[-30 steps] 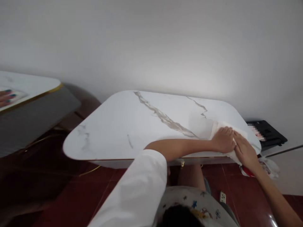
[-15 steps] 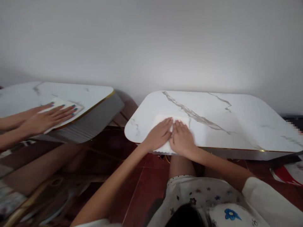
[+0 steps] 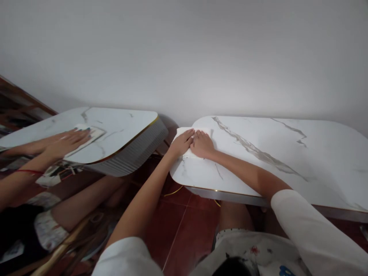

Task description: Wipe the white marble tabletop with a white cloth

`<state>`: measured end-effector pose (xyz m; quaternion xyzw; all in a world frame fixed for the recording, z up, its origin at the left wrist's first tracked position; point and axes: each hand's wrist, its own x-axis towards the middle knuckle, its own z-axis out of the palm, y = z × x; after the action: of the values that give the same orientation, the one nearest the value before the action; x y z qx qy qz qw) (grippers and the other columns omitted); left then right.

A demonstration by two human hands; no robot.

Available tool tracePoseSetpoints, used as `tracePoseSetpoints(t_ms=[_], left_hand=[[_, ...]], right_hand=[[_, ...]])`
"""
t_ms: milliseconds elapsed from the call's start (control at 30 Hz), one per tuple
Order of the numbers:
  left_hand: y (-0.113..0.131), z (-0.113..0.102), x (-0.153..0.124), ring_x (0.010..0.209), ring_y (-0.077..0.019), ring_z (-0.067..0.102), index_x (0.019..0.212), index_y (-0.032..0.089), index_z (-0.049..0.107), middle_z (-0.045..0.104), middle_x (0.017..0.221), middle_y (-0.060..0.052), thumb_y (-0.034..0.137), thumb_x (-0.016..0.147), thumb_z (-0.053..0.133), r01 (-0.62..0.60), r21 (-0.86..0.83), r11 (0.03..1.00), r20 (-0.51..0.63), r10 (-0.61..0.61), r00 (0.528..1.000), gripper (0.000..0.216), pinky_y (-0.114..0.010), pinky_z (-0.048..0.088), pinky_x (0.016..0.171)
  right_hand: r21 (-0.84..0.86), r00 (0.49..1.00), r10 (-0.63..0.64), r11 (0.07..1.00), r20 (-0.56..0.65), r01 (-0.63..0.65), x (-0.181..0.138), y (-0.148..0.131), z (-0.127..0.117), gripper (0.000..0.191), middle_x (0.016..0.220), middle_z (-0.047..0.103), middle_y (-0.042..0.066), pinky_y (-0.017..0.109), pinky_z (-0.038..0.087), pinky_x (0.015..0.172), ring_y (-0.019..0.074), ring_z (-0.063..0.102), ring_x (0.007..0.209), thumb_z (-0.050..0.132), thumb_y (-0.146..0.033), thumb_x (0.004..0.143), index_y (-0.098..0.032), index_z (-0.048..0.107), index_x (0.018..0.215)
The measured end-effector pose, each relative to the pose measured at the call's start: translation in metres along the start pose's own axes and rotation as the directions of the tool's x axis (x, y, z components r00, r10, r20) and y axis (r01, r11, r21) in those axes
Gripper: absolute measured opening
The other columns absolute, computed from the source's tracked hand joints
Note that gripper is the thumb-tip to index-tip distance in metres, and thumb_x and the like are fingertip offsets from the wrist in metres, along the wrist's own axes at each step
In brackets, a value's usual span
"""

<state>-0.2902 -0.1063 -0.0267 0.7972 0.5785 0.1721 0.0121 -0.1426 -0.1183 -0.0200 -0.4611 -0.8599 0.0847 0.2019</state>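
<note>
A folded white cloth lies on the left end of a white marble-patterned tabletop and reaches the table's left rounded edge. On top of the cloth rests my left hand, palm down with its fingers stretched out. My right hand lies flat beside it, pressing on the same cloth, and the fingertips of both hands meet. Parts of the cloth show around the hands; the rest is hidden beneath them.
At left, another person's hands press a white cloth on a second marble-patterned table. A gap separates the tables. A pale wall stands behind both. Below is a red tiled floor with a yellow cable.
Both my hands have slid the cloth away from the front edge, toward the table's far left side. My view has shifted left. The other person's hands still lie on their cloth.
</note>
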Motion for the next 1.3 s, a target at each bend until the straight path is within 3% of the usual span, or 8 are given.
tracePoseSetpoints(t_ms=[233, 400, 533, 667, 800, 1033, 1167, 1300], left_hand=[[-0.023, 0.021, 0.083, 0.132, -0.0196, 0.037, 0.129, 0.002, 0.043, 0.042, 0.141, -0.013, 0.021, 0.093, 0.029, -0.025, 0.054, 0.998, -0.022, 0.027, 0.999, 0.044, -0.032, 0.025, 0.112], [-0.031, 0.037, 0.142, 0.128, -0.0177, 0.042, 0.124, 0.008, 0.049, 0.048, 0.137, -0.010, 0.019, 0.090, 0.033, -0.043, 0.100, 0.994, -0.055, 0.048, 0.997, 0.039, -0.030, 0.030, 0.109], [-0.015, 0.053, 0.182, 0.126, -0.0179, 0.045, 0.124, 0.010, 0.051, 0.050, 0.135, -0.010, 0.022, 0.089, 0.033, -0.095, 0.094, 0.991, -0.054, 0.100, 0.994, 0.041, -0.029, 0.032, 0.108], [0.008, 0.066, 0.193, 0.128, -0.0183, 0.043, 0.127, 0.011, 0.049, 0.049, 0.136, -0.010, 0.024, 0.090, 0.031, -0.188, 0.093, 0.978, -0.051, 0.194, 0.980, 0.044, -0.032, 0.031, 0.109], [0.016, 0.068, 0.170, 0.132, -0.0182, 0.037, 0.131, 0.010, 0.044, 0.043, 0.140, -0.011, 0.026, 0.092, 0.027, -0.296, 0.079, 0.952, -0.038, 0.300, 0.953, 0.046, -0.035, 0.028, 0.112], [0.014, 0.054, 0.089, 0.135, -0.0189, 0.031, 0.134, 0.011, 0.040, 0.040, 0.143, -0.013, 0.033, 0.094, 0.023, -0.367, 0.031, 0.930, -0.054, 0.368, 0.928, 0.049, -0.039, 0.025, 0.113], [0.026, 0.033, 0.028, 0.136, -0.0186, 0.030, 0.135, 0.012, 0.039, 0.040, 0.143, -0.011, 0.033, 0.094, 0.023, -0.310, 0.032, 0.950, -0.056, 0.312, 0.949, 0.049, -0.039, 0.024, 0.114], [0.059, 0.011, -0.033, 0.136, -0.0179, 0.030, 0.136, 0.010, 0.039, 0.038, 0.144, -0.012, 0.031, 0.093, 0.023, -0.187, 0.065, 0.980, -0.020, 0.188, 0.982, 0.051, -0.037, 0.024, 0.114]], right_hand=[[-0.087, 0.999, -0.032, 0.996, -0.004, 0.031, 0.071, 0.057, 0.006, 0.058, 0.146, 0.035, 0.017, 0.035, 0.017, 0.111, 0.0248, 0.028, 0.134, 0.031, -0.028, 0.089, 0.002, 0.033, 0.138], [-0.113, 0.999, -0.012, 0.994, -0.036, 0.008, 0.108, 0.095, 0.002, 0.056, 0.144, 0.038, 0.016, 0.034, 0.020, 0.110, 0.0236, 0.032, 0.133, 0.032, -0.026, 0.088, 0.000, 0.035, 0.138], [-0.141, 0.998, 0.051, 0.988, -0.032, -0.055, 0.114, 0.130, -0.010, 0.056, 0.144, 0.037, 0.018, 0.037, 0.022, 0.108, 0.0252, 0.032, 0.133, 0.033, -0.026, 0.089, 0.001, 0.035, 0.137], [-0.186, 0.994, 0.106, 0.976, -0.038, -0.112, 0.096, 0.148, -0.022, 0.056, 0.144, 0.036, 0.019, 0.037, 0.021, 0.109, 0.0262, 0.031, 0.133, 0.031, -0.026, 0.089, 0.001, 0.035, 0.138], [-0.190, 0.989, 0.139, 0.971, -0.049, -0.146, 0.066, 0.137, -0.026, 0.057, 0.146, 0.033, 0.019, 0.038, 0.019, 0.110, 0.0274, 0.028, 0.135, 0.028, -0.025, 0.090, 0.003, 0.032, 0.139], [-0.164, 0.993, 0.116, 0.979, -0.028, -0.119, 0.009, 0.080, -0.023, 0.057, 0.147, 0.031, 0.020, 0.038, 0.016, 0.111, 0.0287, 0.025, 0.136, 0.029, -0.025, 0.090, 0.005, 0.031, 0.139], [-0.123, 0.997, 0.081, 0.989, -0.008, -0.081, -0.026, 0.042, -0.021, 0.058, 0.147, 0.031, 0.021, 0.039, 0.017, 0.111, 0.0288, 0.025, 0.136, 0.032, -0.026, 0.089, 0.005, 0.031, 0.138], [-0.066, 1.000, -0.010, 0.998, 0.021, 0.012, -0.068, 0.016, -0.025, 0.059, 0.146, 0.031, 0.021, 0.040, 0.016, 0.112, 0.0289, 0.025, 0.136, 0.030, -0.027, 0.088, 0.005, 0.032, 0.138]])
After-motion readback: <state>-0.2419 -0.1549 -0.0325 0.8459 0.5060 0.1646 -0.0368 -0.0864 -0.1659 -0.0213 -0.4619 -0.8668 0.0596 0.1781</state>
